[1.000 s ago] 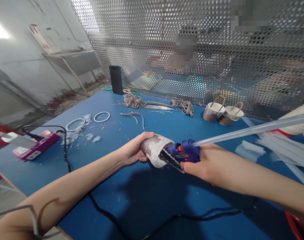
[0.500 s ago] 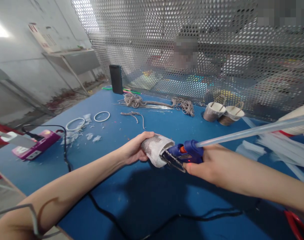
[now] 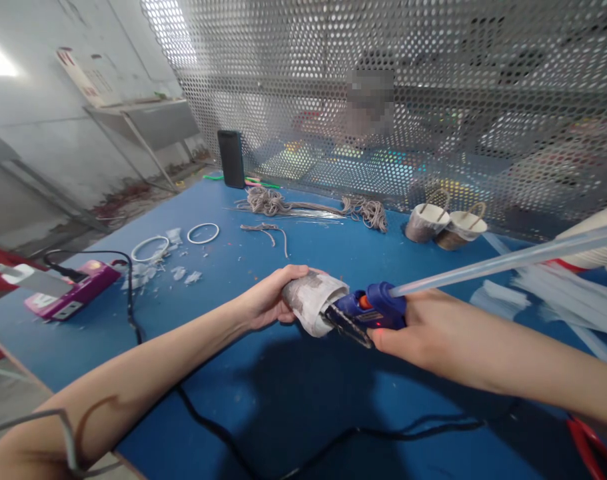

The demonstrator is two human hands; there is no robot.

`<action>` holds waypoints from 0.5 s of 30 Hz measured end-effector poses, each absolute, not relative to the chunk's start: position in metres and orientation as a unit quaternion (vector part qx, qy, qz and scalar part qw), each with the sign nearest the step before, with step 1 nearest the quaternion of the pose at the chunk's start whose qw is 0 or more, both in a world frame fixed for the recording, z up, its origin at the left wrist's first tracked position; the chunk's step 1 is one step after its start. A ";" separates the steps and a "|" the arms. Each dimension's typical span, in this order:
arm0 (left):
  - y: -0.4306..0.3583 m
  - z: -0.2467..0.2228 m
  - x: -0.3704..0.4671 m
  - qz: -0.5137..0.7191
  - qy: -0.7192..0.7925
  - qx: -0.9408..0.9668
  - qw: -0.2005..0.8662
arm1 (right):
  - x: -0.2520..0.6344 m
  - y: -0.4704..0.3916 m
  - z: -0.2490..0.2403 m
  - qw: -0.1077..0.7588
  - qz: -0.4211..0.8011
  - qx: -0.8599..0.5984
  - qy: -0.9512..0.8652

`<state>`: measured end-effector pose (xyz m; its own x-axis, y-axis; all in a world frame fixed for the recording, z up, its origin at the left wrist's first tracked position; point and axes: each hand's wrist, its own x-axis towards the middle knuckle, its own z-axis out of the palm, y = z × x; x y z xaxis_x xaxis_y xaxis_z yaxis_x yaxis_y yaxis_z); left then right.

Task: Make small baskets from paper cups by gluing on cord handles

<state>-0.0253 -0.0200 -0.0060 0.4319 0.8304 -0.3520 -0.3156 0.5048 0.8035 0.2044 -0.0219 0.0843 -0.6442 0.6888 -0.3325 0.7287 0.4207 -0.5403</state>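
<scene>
A: Head view. Left hand (image 3: pixel 266 303) wrapped round a cup (image 3: pixel 313 301), held on its side just above the blue worktop (image 3: pixel 233 267), open mouth turned right.

B: Right hand (image 3: pixel 423 327)?

A: Closed on a blue glue gun (image 3: pixel 370 312), nozzle poked into the cup mouth. Clear glue stick (image 3: pixel 503 263) jutting out of the gun's back, up and to the right. Red light showing on the gun body.

B: How far along?

A: Mid-job, by the look of it. Grey wrap already on the cup's outside. No handle on it, unlike two finished cups (image 3: pixel 446 223) with loop handles standing at the far right by the mesh screen (image 3: pixel 383 100). Glue at the rim hidden by the nozzle, so hard to say whether any laid.

B: Pose of the arms?

A: Both forearms stretched forward from the near edge, meeting mid-worktop. Left wrist bent inward, fingers over the top of the cup, thumb underneath. Right wrist straight, gun level and pointing left.

B: Around them?

A: Twine (image 3: pixel 268 200) in loose bundles far centre, two white rings (image 3: pixel 203 233) to the left, a pink power strip (image 3: pixel 70 293) at the near left, black cord (image 3: pixel 208 427) trailing across the near side, spare glue sticks (image 3: pixel 563 297) at right. Dark phone (image 3: pixel 232 159) propped against the screen. Another person behind the mesh.
</scene>
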 end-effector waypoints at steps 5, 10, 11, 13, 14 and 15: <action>-0.020 -0.005 -0.025 0.370 0.379 0.329 0.782 | 0.208 -0.023 0.085 0.018 -0.316 0.380 0.869; -0.020 -0.005 -0.025 0.374 0.373 0.332 0.781 | 0.216 -0.023 0.084 0.007 -0.285 0.367 0.885; -0.020 -0.005 -0.025 0.375 0.372 0.334 0.781 | 0.217 -0.022 0.083 0.003 -0.274 0.359 0.892; -0.020 -0.005 -0.026 0.375 0.370 0.337 0.781 | 0.219 -0.022 0.081 -0.008 -0.243 0.323 0.915; -0.020 -0.006 -0.026 0.374 0.370 0.338 0.781 | 0.219 -0.022 0.080 -0.017 -0.224 0.304 0.926; -0.020 -0.006 -0.026 0.373 0.369 0.338 0.781 | 0.218 -0.022 0.078 -0.025 -0.208 0.294 0.933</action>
<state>-0.0264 -0.0198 -0.0060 0.4484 0.8330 -0.3241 -0.3331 0.4922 0.8043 0.2184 -0.0218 0.0783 -0.8262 0.5582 -0.0762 0.5377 0.7409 -0.4024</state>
